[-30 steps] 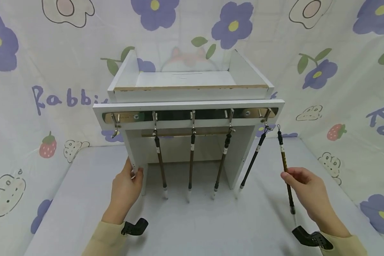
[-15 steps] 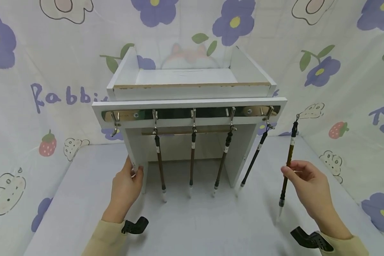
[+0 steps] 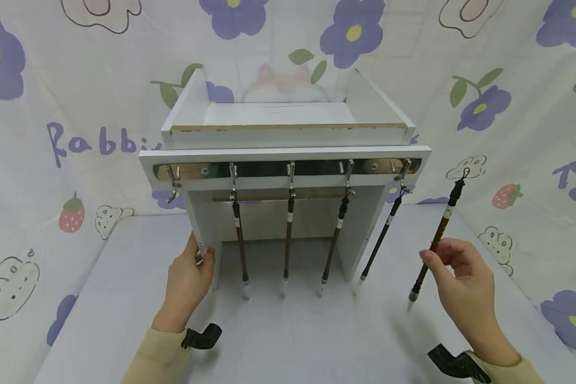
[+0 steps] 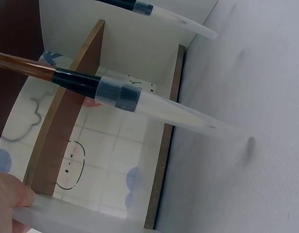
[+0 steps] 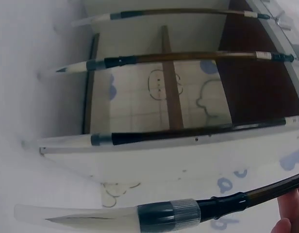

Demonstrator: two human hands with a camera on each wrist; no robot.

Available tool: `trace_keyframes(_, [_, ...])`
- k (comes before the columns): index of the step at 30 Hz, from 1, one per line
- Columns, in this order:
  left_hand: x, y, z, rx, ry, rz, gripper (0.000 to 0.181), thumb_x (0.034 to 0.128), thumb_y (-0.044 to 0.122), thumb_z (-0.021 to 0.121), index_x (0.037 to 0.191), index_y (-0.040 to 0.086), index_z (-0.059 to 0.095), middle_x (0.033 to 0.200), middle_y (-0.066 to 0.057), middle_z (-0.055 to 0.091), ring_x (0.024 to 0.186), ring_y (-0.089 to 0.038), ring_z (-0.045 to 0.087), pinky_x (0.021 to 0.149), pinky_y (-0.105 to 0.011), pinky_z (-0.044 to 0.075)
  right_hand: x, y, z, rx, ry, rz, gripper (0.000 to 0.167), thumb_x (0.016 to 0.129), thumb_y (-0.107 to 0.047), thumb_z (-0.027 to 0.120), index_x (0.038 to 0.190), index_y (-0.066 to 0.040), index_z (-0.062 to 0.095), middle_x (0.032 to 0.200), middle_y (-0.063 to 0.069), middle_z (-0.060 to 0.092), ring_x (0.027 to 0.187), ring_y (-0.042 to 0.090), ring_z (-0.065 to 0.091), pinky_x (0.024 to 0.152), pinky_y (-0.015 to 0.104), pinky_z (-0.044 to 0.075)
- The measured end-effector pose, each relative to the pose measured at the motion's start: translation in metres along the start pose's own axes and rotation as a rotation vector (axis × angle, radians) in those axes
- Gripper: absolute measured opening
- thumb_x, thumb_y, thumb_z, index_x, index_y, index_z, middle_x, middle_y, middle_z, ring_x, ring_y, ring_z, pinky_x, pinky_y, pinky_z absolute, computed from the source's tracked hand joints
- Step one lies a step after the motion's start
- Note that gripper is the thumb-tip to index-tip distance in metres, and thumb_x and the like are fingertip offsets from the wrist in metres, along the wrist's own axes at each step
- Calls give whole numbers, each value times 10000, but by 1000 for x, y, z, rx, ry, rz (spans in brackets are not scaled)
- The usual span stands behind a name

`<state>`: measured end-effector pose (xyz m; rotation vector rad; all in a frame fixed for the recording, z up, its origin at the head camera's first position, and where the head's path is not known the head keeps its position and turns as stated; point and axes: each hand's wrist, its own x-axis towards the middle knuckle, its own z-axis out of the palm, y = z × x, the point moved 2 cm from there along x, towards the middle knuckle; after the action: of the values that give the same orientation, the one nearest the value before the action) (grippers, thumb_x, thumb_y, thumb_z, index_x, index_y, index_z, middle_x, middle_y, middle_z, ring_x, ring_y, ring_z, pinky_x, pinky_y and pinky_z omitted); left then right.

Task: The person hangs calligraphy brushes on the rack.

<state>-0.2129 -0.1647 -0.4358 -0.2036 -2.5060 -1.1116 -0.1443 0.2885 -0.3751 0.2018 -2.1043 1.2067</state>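
In the head view my right hand (image 3: pixel 465 293) pinches a calligraphy brush (image 3: pixel 445 221) by its handle, between thumb and fingers. The brush leans, its loop up to the right and its capped tip down to the left. The right wrist view shows its pale bristles (image 5: pixel 96 219) inside a clear cap. My left hand (image 3: pixel 187 285) grips the left side panel of a white wooden shelf (image 3: pixel 288 138), thumb on the outside front edge. Several similar brushes (image 3: pixel 288 234) hang by loops from the shelf's metal hook rail (image 3: pixel 264 172), to the left of the held brush.
The leftmost hook (image 3: pixel 173 186) on the rail stands left of the hanging brushes. Beneath the shelf lies a white table (image 3: pixel 288 341). A flower-patterned cloth (image 3: pixel 489 42) covers the wall behind and at the sides. The shelf's upper tray (image 3: pixel 278 113) has raised sides.
The brush in my right hand has tilted: its loop swung right, away from the rail, and its tip swung left. My left hand stays on the side panel.
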Motion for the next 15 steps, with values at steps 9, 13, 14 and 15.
trace_keyframes(9, [1, 0, 1, 3, -4, -11, 490, 982, 169, 536, 1438, 95, 372, 1264, -294, 563, 996, -438, 638, 746, -509, 557, -2, -18, 12, 113, -4, -179, 330, 713, 256, 692, 1006, 131, 608, 886, 64, 630, 776, 94, 579, 715, 128, 480])
trace_keyframes(13, [0, -1, 1, 8, -4, -14, 491, 984, 171, 534, 1440, 97, 370, 1266, -290, 564, 996, -436, 639, 745, -509, 558, -2, -24, 22, 116, -40, -196, 333, 692, 256, 708, 973, 89, 646, 869, 62, 649, 771, 94, 575, 677, 125, 477])
trace_keyframes(14, [0, -1, 1, 9, -4, -15, 493, 984, 171, 533, 1443, 96, 368, 1270, -289, 562, 998, -438, 637, 745, -510, 557, -2, -25, 24, 112, -46, -199, 334, 689, 251, 714, 968, 79, 653, 862, 61, 652, 767, 92, 573, 671, 123, 474])
trace_keyframes(15, [0, -1, 1, 10, -5, -15, 495, 985, 173, 532, 1445, 96, 365, 1274, -288, 560, 999, -439, 636, 744, -510, 557, -2, -27, 26, 106, -52, -204, 334, 686, 244, 721, 963, 67, 659, 855, 59, 653, 762, 90, 572, 665, 123, 471])
